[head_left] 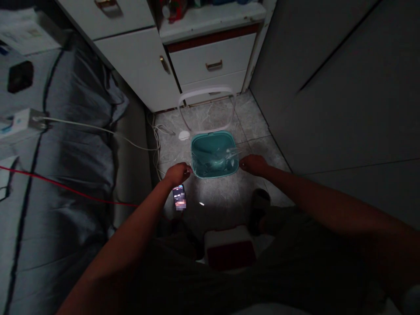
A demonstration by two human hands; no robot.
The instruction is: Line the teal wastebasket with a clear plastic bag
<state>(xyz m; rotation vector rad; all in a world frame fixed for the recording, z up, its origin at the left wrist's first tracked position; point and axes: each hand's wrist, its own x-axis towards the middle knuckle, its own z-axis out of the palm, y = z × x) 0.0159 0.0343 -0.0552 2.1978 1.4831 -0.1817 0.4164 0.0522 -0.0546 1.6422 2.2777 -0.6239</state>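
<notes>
A teal plastic bin (pixel 215 173) stands on the floor in front of me. A clear plastic bag (pixel 216 164) lies across its opening and partly inside it. At the bin's left side my left hand (pixel 177 173) is closed, pinching what looks like the bag's edge. My right hand (pixel 252 165) is closed in the same way by the bin's right side, and the thin film there is hard to see. Behind the opening, a pale rim frame (pixel 207 89) is tilted up from the bin's back edge.
A lit phone (pixel 179 197) lies on the floor near my left forearm. White cables (pixel 157 131) run along the bed or sofa (pixel 82 144) at left. A white cabinet (pixel 134 65) stands behind, grey panels (pixel 344 87) at right. A white-and-red box (pixel 229 251) sits near my feet.
</notes>
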